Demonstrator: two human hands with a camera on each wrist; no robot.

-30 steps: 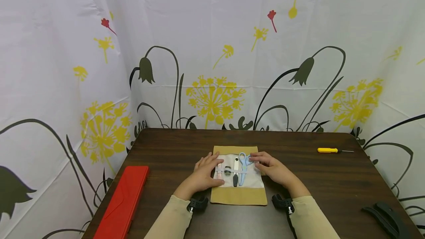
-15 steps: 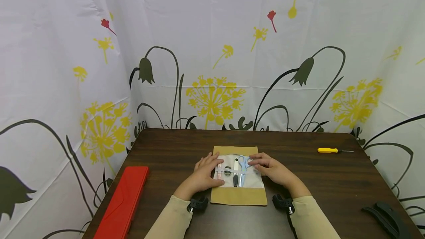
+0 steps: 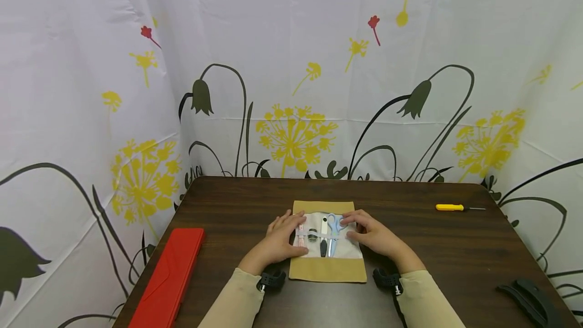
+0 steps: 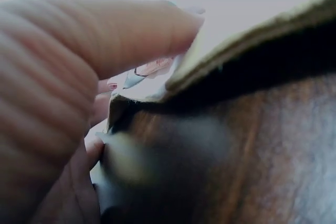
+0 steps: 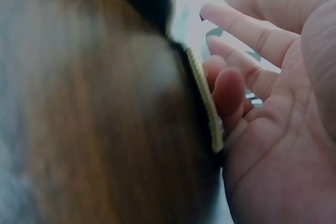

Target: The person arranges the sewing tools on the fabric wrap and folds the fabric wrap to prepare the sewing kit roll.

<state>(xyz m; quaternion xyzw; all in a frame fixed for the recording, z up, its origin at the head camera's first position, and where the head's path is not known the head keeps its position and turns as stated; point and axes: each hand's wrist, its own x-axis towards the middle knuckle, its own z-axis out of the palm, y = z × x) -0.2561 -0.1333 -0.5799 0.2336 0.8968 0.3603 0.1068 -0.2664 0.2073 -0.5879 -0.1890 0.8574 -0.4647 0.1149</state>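
An unfolded tan fabric pouch with a white lining lies on the table in the head view. A strap across the lining holds light-blue scissors, a black-and-white slim tool, a small dark round item and a pinkish-white strip. My left hand rests on the pouch's left side; its thumb lies over the edge in the left wrist view. At the right side my right hand has its fingertips at the scissors' handles, thumb apart from the fingers.
A red flat case lies at the table's left edge. A yellow-handled screwdriver is at the back right, and a black curved object sits at the front right. Behind the table hangs a flowered curtain.
The scissors have slid slightly toward me under the strap. My right thumb has since drawn away from the handles. The left hand has stayed in place.
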